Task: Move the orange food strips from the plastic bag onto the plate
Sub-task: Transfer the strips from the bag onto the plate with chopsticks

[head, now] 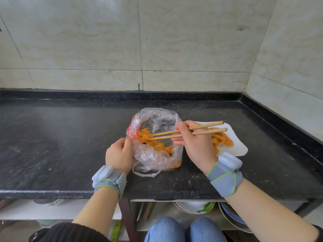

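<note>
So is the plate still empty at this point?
No, several orange food strips already lie on the white plate, beside the right hand.

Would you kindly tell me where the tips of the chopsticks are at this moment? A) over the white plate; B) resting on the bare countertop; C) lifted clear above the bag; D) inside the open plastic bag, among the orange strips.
D: the right hand holds the chopsticks with their tips down among the orange strips inside the plastic bag, whose rim the left hand pinches open.
</note>
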Demonstrator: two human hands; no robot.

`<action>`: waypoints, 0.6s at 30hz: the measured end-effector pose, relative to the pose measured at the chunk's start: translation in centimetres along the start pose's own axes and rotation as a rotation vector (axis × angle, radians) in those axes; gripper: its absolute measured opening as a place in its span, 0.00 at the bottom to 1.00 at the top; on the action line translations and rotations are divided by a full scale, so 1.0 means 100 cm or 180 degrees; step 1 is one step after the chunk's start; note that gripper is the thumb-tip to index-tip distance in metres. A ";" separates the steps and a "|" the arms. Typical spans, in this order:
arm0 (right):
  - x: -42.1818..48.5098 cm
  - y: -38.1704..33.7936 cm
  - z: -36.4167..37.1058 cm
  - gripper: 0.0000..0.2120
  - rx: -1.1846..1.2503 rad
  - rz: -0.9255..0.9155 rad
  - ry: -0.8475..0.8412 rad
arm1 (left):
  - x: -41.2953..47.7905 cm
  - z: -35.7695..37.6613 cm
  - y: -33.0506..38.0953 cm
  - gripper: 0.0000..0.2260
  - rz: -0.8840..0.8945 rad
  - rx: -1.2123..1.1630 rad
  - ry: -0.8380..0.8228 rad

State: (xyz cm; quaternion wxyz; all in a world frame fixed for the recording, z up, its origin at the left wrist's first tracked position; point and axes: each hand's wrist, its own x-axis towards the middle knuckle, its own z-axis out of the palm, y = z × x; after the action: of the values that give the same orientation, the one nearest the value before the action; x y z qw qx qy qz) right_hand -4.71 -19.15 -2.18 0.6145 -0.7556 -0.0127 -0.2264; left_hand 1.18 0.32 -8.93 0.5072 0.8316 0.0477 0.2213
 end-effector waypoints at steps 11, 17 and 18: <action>-0.016 0.014 0.017 0.14 -0.0616 -0.0560 -0.0119 | 0.000 0.000 -0.001 0.17 -0.0002 0.0017 -0.0020; -0.023 0.007 0.020 0.13 -0.1087 -0.1064 -0.0213 | 0.001 0.001 -0.003 0.18 0.0019 0.0012 -0.0003; -0.021 0.005 0.019 0.14 -0.1109 -0.1068 -0.0173 | 0.001 0.001 -0.004 0.18 0.0019 0.0014 -0.0005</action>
State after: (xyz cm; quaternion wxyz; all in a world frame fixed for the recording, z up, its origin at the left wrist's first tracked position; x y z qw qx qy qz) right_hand -5.81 -17.00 -3.69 0.4281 -0.8433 -0.1153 -0.3037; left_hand 1.40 0.42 -9.24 0.5047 0.8330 0.0453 0.2220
